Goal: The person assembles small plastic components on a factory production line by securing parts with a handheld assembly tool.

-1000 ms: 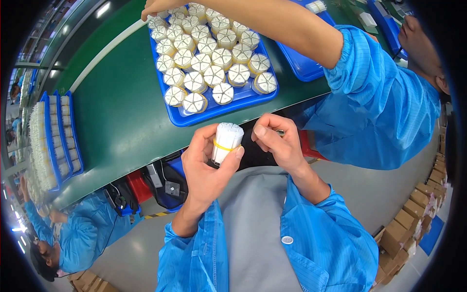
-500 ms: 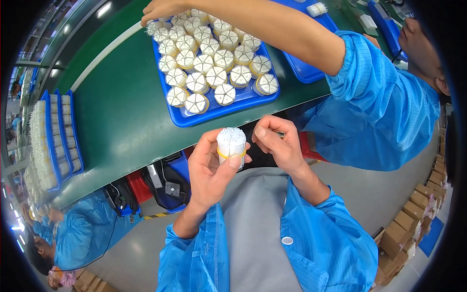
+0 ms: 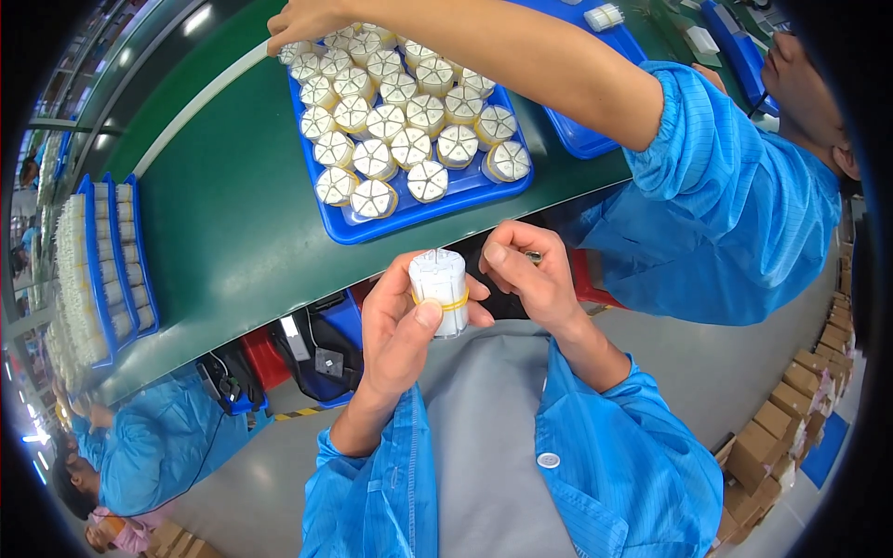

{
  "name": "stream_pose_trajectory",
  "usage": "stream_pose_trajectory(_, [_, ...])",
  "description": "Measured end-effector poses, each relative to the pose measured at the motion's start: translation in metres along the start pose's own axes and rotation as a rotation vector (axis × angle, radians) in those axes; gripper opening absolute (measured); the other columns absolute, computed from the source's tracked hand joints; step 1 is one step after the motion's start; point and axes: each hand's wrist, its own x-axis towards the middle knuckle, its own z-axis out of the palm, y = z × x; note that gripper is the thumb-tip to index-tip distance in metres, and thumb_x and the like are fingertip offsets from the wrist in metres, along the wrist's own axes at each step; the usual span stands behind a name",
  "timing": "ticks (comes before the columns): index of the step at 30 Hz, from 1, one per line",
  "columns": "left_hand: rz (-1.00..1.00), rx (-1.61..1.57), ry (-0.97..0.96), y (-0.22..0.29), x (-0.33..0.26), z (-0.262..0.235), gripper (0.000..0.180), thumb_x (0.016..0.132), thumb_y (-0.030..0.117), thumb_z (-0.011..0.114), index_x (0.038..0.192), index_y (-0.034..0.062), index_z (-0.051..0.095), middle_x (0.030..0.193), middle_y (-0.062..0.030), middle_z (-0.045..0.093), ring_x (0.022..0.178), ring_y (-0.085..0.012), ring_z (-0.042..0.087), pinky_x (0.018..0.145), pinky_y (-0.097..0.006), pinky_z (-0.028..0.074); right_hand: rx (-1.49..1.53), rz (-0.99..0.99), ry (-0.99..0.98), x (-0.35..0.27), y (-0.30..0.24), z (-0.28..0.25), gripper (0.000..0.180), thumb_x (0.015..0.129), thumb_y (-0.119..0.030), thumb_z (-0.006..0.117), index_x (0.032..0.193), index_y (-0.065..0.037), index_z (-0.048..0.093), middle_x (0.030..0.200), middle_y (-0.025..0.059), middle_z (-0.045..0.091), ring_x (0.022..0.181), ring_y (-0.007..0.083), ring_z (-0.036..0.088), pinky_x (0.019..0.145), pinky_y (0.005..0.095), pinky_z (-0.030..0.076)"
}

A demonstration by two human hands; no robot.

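The left hand (image 3: 400, 335) grips a white segmented cylinder (image 3: 439, 290) banded with yellow elastic, upright, off the bench's (image 3: 233, 232) near edge. The right hand (image 3: 532, 274), fingers pinched together, touches its side. A blue tray (image 3: 446, 200) of like cylinders lies near that edge.

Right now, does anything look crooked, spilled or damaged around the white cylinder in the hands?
Nothing stands out. The left hand holds the white cylindrical part with a yellow band upright; the right hand is beside it. The round white parts sit in neat rows in the blue plastic tray.
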Motion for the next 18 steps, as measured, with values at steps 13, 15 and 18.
stream_pose_trajectory(13, [-0.048, -0.094, -0.046, 0.0008, 0.0013, 0.0019, 0.061, 0.091, 0.039, 0.053, 0.126, -0.0099, 0.044, 0.099, -0.0266, 0.064, 0.077, -0.032, 0.069, 0.073, -0.04, 0.057, -0.007, 0.0, 0.001, -0.0002, -0.0031, 0.0004, 0.022, 0.093, -0.016, 0.057, 0.079, 0.0, 0.061, 0.07, 0.0017, 0.058, 0.058, 0.0045, 0.047, 0.052, 0.0225, 0.036])
stream_pose_trajectory(15, [-0.056, -0.086, -0.014, 0.0006, 0.0026, 0.0022, 0.067, 0.089, 0.044, 0.055, 0.123, -0.0125, 0.045, 0.095, -0.0282, 0.064, 0.071, -0.0335, 0.069, 0.067, -0.041, 0.059, -0.002, 0.0, 0.0, 0.0008, -0.0029, -0.0003, 0.021, 0.093, -0.016, 0.057, 0.079, 0.0, 0.06, 0.07, 0.0017, 0.058, 0.058, 0.0045, 0.047, 0.052, 0.0225, 0.036])
stream_pose_trajectory(18, [-0.078, -0.138, -0.042, -0.0011, 0.0028, 0.0, 0.067, 0.089, 0.044, 0.053, 0.124, -0.0131, 0.044, 0.094, -0.0284, 0.064, 0.07, -0.0335, 0.069, 0.064, -0.042, 0.059, -0.003, 0.019, -0.01, 0.0, -0.0019, -0.0014, 0.021, 0.093, -0.015, 0.056, 0.079, 0.0, 0.06, 0.07, 0.0016, 0.058, 0.058, 0.0046, 0.047, 0.052, 0.0225, 0.036])
